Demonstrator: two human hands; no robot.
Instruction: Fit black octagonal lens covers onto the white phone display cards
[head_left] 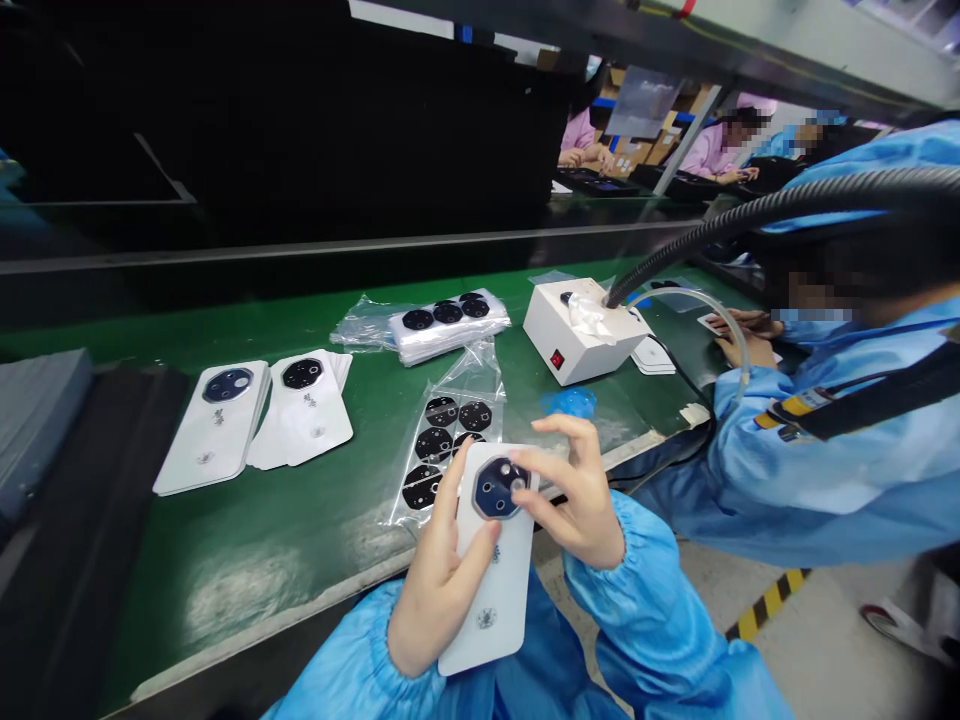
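My left hand (439,580) grips a white phone back cover (491,590) from its left side, thumb across its face. The cover has a dark octagonal camera ring (496,488) near its top. My right hand (577,490) rests on the right edge of that ring, fingers curled and pressing on it. Just beyond the cover lies a clear sheet with black octagonal stickers (442,440) on the green belt (300,520).
Two fanned piles of white covers (217,425) (307,410) lie at left. A bagged stack of sticker sheets (446,325) sits farther back, a white box with a red switch (577,340) and black hose (750,205) at right. A co-worker in blue (825,440) sits right.
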